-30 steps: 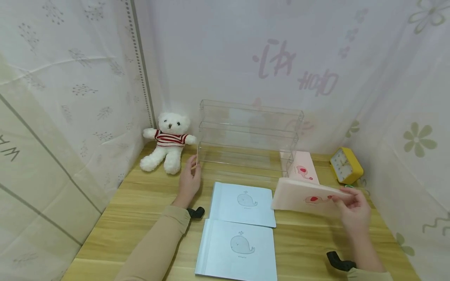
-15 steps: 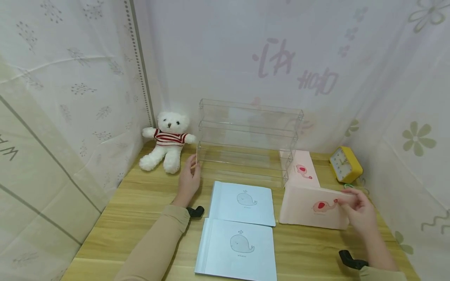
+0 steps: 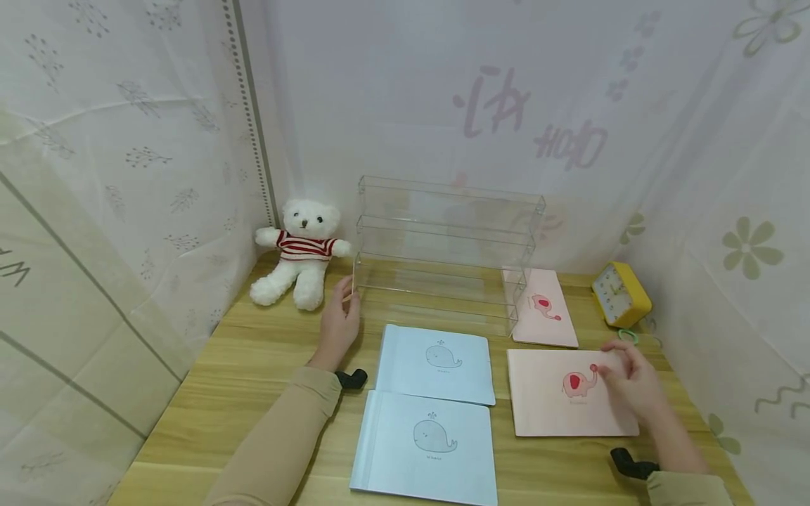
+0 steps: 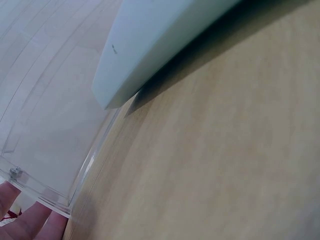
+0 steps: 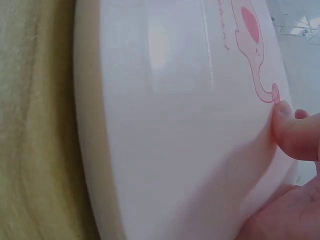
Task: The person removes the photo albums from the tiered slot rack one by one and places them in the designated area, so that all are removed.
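Observation:
In the head view, my right hand [image 3: 635, 386] is at the right edge of a pink notebook [image 3: 550, 393] with an elephant drawing, lying on the table. The right wrist view shows my thumb [image 5: 295, 132] on its cover, other fingers by the edge, partly hidden. My left hand [image 3: 339, 320] touches the left side of a clear tiered acrylic rack [image 3: 443, 281]; the left wrist view has its fingers [image 4: 30, 220] against the outside of the panel. Two light-blue whale notebooks lie before the rack, the far one [image 3: 436, 365] and the near one [image 3: 427, 446].
A second pink elephant notebook [image 3: 544, 309] lies right of the rack, partly behind its side. Further right stands a yellow alarm clock [image 3: 621, 295], with a small green ring [image 3: 628, 336] near it. A white teddy bear [image 3: 304, 253] sits left of the rack. Patterned curtains enclose the wooden table [image 3: 209, 393].
My right hand has lowered the tilted pink notebook toward me, so that it now lies flat beside the blue ones. My left hand stays at the rack.

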The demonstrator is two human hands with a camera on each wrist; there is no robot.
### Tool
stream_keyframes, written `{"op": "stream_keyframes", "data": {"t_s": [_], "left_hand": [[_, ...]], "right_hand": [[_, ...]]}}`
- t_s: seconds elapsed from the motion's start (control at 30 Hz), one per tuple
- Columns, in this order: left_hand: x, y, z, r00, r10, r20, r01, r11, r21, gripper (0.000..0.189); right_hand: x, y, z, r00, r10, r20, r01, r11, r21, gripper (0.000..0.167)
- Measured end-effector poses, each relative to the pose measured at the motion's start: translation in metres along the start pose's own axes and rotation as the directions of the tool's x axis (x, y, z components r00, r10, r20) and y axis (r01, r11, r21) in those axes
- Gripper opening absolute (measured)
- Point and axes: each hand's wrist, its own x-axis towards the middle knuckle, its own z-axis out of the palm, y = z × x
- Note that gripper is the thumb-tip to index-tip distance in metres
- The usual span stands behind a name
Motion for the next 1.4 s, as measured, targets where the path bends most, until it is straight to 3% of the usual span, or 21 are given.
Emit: {"op": "stream_keyframes", "data": {"t_s": [0.33,0.73,1.0,1.17,1.4], "left_hand": [[-0.002,0.000,0.001,1.000,-0.011,0.007,0.012,1.000,-0.017,0.047],[-0.002,-0.001,-0.001,1.000,-0.006,0.001,0.006,1.000,-0.015,0.047],[-0.003,-0.002,0.000,1.000,-0.014,-0.005,0.014,1.000,-0.021,0.047],[0.000,0.001,0.000,1.000,0.010,-0.007,-0.010,0.999,-0.047,0.047],[0.001,0.010,-0.012,0.999,0.003,0.046,-0.001,0.999,-0.046,0.050]], "right_hand": [[0.008,0.009,0.009,0.995,0.085,0.049,-0.078,0.988,-0.132,0.042],[0.013,0.013,0.020,0.994,0.089,0.069,-0.073,0.974,-0.214,0.041],[0.009,0.005,0.022,0.993,0.081,0.083,-0.047,0.936,-0.348,0.037],[0.006,-0.005,0.023,0.998,0.031,0.049,-0.005,0.882,-0.470,0.033],[0.008,-0.020,0.021,0.993,0.098,0.063,-0.048,0.836,-0.546,0.044]]}}
